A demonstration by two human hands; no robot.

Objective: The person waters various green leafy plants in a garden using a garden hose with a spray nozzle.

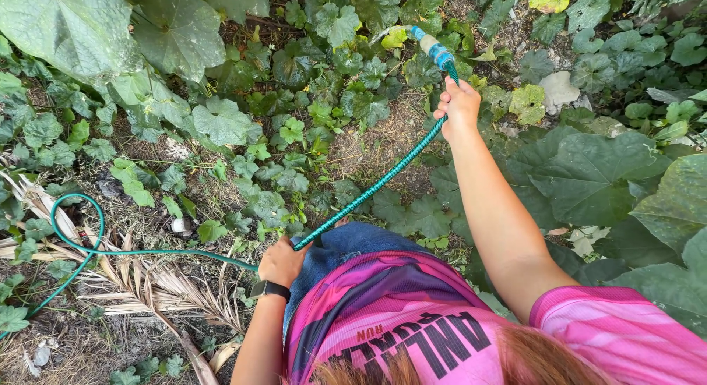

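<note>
A thin green garden hose (368,190) runs across a patch of leafy vines. My right hand (458,105) is stretched out ahead and closed around the hose just behind its blue and pale nozzle (436,52), which points up and to the left over the plants. My left hand (280,263), with a black watch on the wrist, grips the hose lower down, close to my hip. Behind that hand the hose trails left and curls into a loop (74,230) on the ground.
Broad green leaves (589,179) crowd the right side and the top left. Smaller vine leaves (294,135) cover the middle, with bare soil and dry straw between them. Dried palm fronds (147,285) lie at the lower left. A pale stone (557,89) sits among the leaves.
</note>
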